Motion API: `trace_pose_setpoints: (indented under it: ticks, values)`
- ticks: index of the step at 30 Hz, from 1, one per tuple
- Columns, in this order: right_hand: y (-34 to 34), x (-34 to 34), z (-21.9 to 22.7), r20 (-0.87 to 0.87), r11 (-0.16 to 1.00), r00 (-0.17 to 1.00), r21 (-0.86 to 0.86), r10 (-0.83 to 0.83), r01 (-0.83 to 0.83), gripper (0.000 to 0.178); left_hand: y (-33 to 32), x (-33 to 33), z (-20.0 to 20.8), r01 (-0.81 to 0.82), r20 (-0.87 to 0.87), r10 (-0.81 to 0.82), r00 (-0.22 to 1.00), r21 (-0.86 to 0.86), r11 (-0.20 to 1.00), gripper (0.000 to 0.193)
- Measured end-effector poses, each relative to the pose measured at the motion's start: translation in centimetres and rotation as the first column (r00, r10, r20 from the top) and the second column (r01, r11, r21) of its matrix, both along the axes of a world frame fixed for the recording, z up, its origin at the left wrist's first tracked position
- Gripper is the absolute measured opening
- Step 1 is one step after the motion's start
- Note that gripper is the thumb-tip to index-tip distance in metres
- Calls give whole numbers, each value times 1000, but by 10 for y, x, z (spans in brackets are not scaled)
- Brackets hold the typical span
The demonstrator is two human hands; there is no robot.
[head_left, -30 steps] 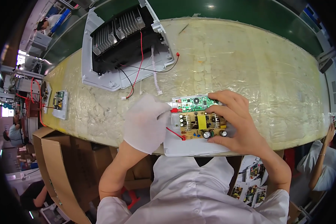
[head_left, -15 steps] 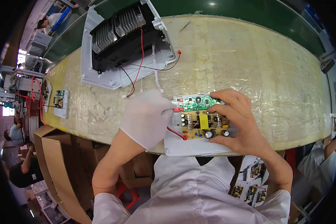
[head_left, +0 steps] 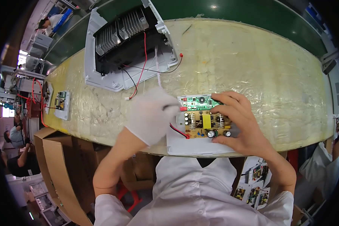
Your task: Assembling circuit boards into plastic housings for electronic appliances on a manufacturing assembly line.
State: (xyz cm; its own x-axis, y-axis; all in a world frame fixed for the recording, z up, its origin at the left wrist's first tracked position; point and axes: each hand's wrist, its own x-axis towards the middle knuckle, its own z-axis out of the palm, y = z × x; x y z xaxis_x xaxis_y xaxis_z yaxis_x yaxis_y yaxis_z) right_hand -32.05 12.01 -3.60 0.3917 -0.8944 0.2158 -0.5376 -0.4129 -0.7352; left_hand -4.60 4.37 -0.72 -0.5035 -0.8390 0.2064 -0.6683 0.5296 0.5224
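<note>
A white plastic panel [head_left: 192, 147] lies near the table's front edge, bearing a narrow green circuit board [head_left: 194, 102] and a larger tan circuit board [head_left: 206, 121]. My right hand [head_left: 242, 119], bare, grips the board assembly from the right, fingers over the green board and thumb at the tan board's lower edge. In a white glove, my left hand [head_left: 148, 117] is closed at the boards' left side, beside the green board's red connector [head_left: 183, 108]. A red-and-black cable [head_left: 177, 130] runs from the tan board under the glove; what the fingertips hold is hidden.
Farther back left stands a white housing [head_left: 113, 83] with a finned black unit [head_left: 130, 41] and loose wires. Another board panel [head_left: 62, 105] lies at the table's left end. Cardboard boxes [head_left: 60, 165] stand front left; more board panels [head_left: 254, 184] sit below, front right.
My left hand's fingertips have drawn slightly away from the green board's red connector and are a little blurred. My right hand keeps its hold. The view has shifted slightly.
</note>
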Motion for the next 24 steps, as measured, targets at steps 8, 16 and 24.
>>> trace_pose_setpoints:
  ticks: [8,16,24]
  values:
    - [22,-8,4,-23,1000,999,15,-24,24,71,-68,-11,-8,56,378,85,922,-348,936,14]
    - [23,2,7,-30,998,999,-42,-42,41,68,-42,5,-5,129,151,-64,987,-473,872,6]
    - [31,7,3,-35,998,997,-2,-67,67,69,-58,4,-19,262,308,-135,942,-421,869,4]
